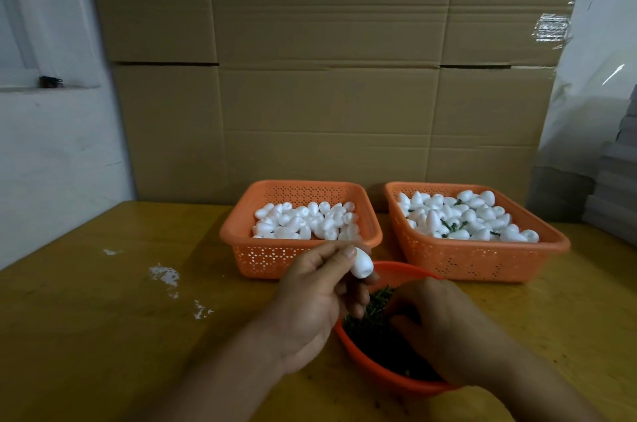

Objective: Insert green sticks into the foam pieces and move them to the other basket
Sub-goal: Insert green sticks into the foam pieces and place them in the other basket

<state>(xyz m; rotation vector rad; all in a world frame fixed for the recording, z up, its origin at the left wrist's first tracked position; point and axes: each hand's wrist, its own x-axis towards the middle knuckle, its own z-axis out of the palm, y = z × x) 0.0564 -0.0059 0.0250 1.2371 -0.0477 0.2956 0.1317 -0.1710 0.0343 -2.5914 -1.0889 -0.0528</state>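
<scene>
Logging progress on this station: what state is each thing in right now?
left hand: holds a foam piece, no stick in it
right hand: reaching into round bowl of green sticks
left basket: plain foam
right basket: stemmed foam

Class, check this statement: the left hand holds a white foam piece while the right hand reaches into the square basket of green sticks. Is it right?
One detail is wrong. The left hand does hold the foam piece, and the right hand does reach for the green sticks, but the head view shows them in a round orange bowl, not a square basket.
</scene>
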